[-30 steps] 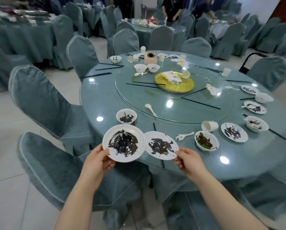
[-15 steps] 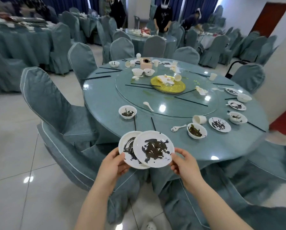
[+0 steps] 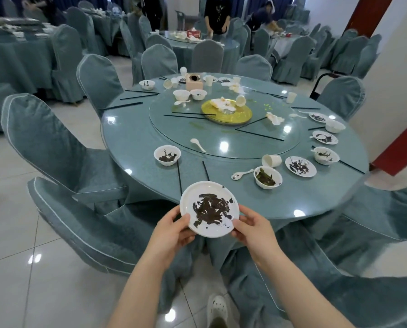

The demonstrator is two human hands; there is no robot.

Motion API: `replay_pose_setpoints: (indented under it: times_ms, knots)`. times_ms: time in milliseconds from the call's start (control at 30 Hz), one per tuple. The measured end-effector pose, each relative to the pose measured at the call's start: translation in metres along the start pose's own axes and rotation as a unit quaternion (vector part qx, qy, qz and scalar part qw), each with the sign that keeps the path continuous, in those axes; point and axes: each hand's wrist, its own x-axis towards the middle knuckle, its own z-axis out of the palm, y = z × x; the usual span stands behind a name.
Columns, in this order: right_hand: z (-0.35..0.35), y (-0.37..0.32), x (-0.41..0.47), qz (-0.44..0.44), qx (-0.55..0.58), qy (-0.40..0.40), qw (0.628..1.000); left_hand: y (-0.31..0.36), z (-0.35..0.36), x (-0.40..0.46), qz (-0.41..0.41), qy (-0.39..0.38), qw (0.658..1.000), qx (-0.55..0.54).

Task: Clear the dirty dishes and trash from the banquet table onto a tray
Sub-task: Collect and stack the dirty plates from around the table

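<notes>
Head view: low in the middle of the frame, both hands hold a white dirty plate (image 3: 209,209) smeared with dark sauce, in front of the near edge of the round table (image 3: 136,143). The left hand (image 3: 171,235) takes the plate's lower left rim, thumb on top and fingers curled under it. The right hand (image 3: 253,229) takes the lower right rim the same way, so each grip is closed on the plate. Whether a second plate lies beneath it cannot be told.

On the table just above the plate, two black chopsticks (image 3: 179,177) lie apart, pointing toward the person. Left of centre stands a small bowl (image 3: 167,155) with dark scraps. Right of centre sit a white spoon (image 3: 241,174), a bowl with green leftovers (image 3: 267,177), a tipped paper cup (image 3: 271,160) and a sauce-stained plate (image 3: 300,166). More dirty dishes line the right edge.

On the glass turntable (image 3: 257,147) in the middle of the frame rest a yellow platter (image 3: 231,114), another white spoon (image 3: 197,144) and more chopsticks. Covered chairs (image 3: 48,143) ring the table.
</notes>
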Motion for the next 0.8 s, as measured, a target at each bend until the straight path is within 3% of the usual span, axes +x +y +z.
replay_pose_setpoints:
  times_ms: [300, 633, 800]
  knots:
    - [-0.069, -0.015, 0.081, 0.064, 0.018, -0.005, 0.998, 0.012, 0.044, 0.086, -0.020, 0.036, 0.999, -0.005]
    - [-0.237, -0.035, 0.236, 0.109, 0.013, 0.171, 0.979, 0.034, 0.144, 0.222, -0.015, 0.040, 0.999, 0.005]
    - [-0.292, -0.029, 0.303, 0.150, 0.036, 0.213, 0.965, 0.028, 0.165, 0.259, -0.019, 0.075, 0.997, 0.002]
